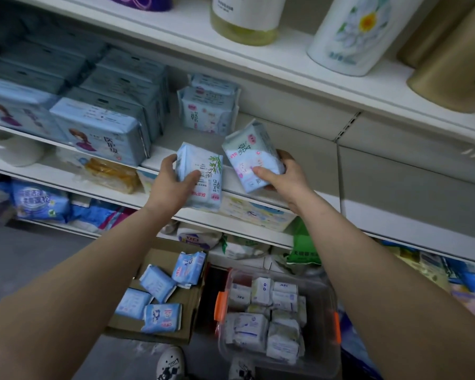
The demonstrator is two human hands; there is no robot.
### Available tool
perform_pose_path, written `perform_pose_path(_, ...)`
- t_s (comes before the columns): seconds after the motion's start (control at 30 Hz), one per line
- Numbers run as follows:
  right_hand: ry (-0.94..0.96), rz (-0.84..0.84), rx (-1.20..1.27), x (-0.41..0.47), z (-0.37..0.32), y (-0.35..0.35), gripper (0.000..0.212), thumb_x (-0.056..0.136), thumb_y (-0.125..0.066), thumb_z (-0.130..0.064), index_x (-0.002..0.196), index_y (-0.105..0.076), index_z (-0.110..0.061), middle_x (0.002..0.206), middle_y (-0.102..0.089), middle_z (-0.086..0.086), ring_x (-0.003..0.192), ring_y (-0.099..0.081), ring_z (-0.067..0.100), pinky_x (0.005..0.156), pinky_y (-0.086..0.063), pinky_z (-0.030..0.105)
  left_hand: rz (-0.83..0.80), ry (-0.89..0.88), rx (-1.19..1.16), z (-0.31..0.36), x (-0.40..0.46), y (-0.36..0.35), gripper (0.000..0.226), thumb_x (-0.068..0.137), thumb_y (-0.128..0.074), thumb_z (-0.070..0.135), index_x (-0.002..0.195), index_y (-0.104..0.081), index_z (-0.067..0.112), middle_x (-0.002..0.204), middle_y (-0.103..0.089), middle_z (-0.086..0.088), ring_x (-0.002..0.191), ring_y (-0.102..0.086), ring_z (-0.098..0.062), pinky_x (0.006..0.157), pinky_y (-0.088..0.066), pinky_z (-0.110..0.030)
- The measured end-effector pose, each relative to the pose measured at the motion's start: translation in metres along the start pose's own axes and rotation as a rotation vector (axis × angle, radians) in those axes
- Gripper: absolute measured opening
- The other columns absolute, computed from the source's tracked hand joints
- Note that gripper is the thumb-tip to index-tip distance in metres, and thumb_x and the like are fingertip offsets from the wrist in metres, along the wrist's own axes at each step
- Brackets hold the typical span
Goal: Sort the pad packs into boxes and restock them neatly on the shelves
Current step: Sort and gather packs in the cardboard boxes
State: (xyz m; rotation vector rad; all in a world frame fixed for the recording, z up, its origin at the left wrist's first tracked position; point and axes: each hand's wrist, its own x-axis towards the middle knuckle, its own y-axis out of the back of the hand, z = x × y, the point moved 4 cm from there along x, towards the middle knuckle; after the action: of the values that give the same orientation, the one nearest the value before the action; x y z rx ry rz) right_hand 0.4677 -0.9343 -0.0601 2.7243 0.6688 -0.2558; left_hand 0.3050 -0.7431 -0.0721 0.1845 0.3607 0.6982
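Two pad packs up at the front edge of the middle shelf (299,149). Left hand (173,185) wrapped round the leaf-printed pack (202,182), thumb across its face, fingers behind. Right hand (281,174) pinching the tilted pack (251,154), thumb on the front, fingers curled behind, one corner raised toward the back of the shelf.

Likely trouble: soft, slick wrappers, so either pack liable to slide out of a light grip and drop past the shelf lip to the floor. Tilted pack apt to land askew and spoil the row, or to knock over the small stack (207,111) standing further back on the same shelf. Both packs close together over the edge, so apt to bump on the way in.

Shelf itself white, smooth, bare to the right. Large blue packs (104,130) at its left end. Bottles (348,31) on the board above. Below and in front, on a grey floor, a cardboard box (162,297) with loose blue packs and a clear bin (327,360) of white ones.
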Motion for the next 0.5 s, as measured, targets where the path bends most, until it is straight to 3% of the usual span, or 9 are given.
perform_pose_path(0.07,0.091,0.015,-0.214,0.009,-0.008,-0.002,0.063,0.072,-0.085,-0.013,0.126,-0.055,-0.022,0.112,-0.066,-0.001,0.102,-0.066,0.02,0.09,-0.056,0.037,-0.001,0.011,-0.005,-0.002,-0.001,0.005,0.066,0.091,-0.066,0.031,0.145,-0.032,0.017,0.12,-0.058,-0.009,0.102,-0.064,-0.028,0.093,-0.053,-0.045)
perform_pose_path(0.2,0.154,-0.011,-0.601,0.027,-0.024,-0.025,0.08,0.07,-0.084,-0.017,0.141,-0.048,-0.026,0.129,-0.057,0.012,0.114,-0.058,0.028,0.093,-0.046,0.028,0.014,0.04,0.03,-0.012,0.001,0.02,0.068,0.087,-0.07,0.035,0.143,-0.036,0.015,0.114,-0.058,-0.007,0.094,-0.063,-0.023,0.085,-0.054,-0.036)
perform_pose_path(0.3,0.189,-0.02,-0.651,0.045,-0.035,-0.051,0.076,0.074,-0.082,-0.017,0.141,-0.049,-0.028,0.131,-0.053,0.015,0.118,-0.055,0.03,0.094,-0.041,0.024,0.01,0.074,0.038,-0.02,0.005,0.034,0.082,0.075,-0.077,0.049,0.141,-0.041,0.017,0.118,-0.061,-0.011,0.096,-0.067,-0.026,0.088,-0.056,-0.045)
perform_pose_path(0.4,0.215,-0.049,-0.629,0.063,-0.048,-0.079,0.072,0.078,-0.079,-0.015,0.142,-0.049,-0.027,0.131,-0.051,0.017,0.119,-0.054,0.031,0.096,-0.04,0.024,-0.008,0.079,0.002,-0.025,0.012,0.047,0.09,0.055,-0.075,0.062,0.131,-0.053,0.019,0.11,-0.068,-0.008,0.09,-0.071,-0.026,0.084,-0.058,-0.048)
perform_pose_path(0.5,0.222,-0.029,-0.608,0.079,-0.055,-0.101,0.07,0.08,-0.077,-0.013,0.142,-0.048,-0.027,0.131,-0.05,0.017,0.119,-0.055,0.032,0.098,-0.041,0.026,-0.045,0.101,-0.065,-0.028,0.02,0.051,0.064,0.065,-0.081,0.046,0.121,-0.059,0.024,0.109,-0.07,-0.007,0.086,-0.072,-0.026,0.08,-0.059,-0.049)
